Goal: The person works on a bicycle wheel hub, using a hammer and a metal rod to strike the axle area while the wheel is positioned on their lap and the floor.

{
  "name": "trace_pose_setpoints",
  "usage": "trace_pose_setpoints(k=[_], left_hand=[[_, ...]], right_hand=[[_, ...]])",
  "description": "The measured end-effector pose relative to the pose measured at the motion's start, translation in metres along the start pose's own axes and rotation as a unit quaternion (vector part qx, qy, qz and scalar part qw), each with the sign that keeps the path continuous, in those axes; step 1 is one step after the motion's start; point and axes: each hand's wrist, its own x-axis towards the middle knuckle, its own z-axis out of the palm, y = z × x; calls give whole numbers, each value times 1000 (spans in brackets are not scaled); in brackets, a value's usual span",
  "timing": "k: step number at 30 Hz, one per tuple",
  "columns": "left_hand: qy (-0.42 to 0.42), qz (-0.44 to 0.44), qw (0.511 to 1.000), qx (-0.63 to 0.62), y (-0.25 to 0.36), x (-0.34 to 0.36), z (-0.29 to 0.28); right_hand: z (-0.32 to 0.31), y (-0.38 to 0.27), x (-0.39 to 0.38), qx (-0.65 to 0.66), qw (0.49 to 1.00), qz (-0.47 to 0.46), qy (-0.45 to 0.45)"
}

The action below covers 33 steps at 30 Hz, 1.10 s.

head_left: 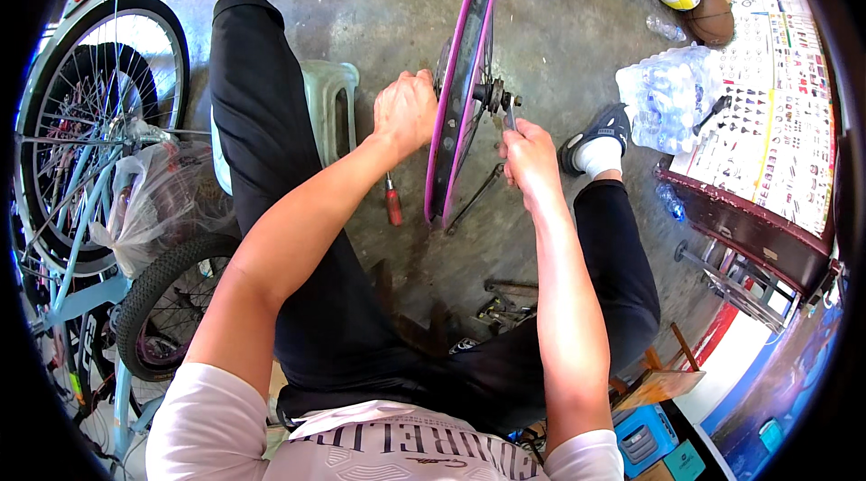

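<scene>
A bicycle wheel rim (439, 149) with pink edges and a black inner band stands upright between my legs, seen nearly edge-on. Its dark hub and threaded axle (492, 95) jut out on the right, with a nut near the end. My right hand (530, 156) grips a metal wrench (511, 115), whose upper end meets the axle's right end. On the wheel's other side, my left hand (406, 109) is closed against it near the hub; what its fingers hold is hidden. A red-handled screwdriver (393, 207) rests below my left wrist.
Bicycles and loose wheels (176, 309) crowd the left side, beside a plastic bag (162, 201). A pale plastic stool (336, 84) stands behind my left leg. Wrapped water bottles (667, 93) and a dark red table (740, 228) are at the right. Metal parts (501, 308) lie near my lap.
</scene>
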Motion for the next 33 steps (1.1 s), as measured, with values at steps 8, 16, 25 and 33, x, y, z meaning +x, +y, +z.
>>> trace_pose_setpoints(k=[8,16,25,33], left_hand=[[0,26,999,32,7,-1,1],[-19,14,999,32,5,-2,-2],[-16,30,999,35,10,-1,-1],[-17,22,999,32,8,-4,-4]], right_hand=[[-3,-9,-1,-138,990,-14,-1],[0,-16,-7,-188,982,-15,12],[-8,-10,-7,-220,975,-31,4],[-2,-26,-18,-179,984,-5,3]])
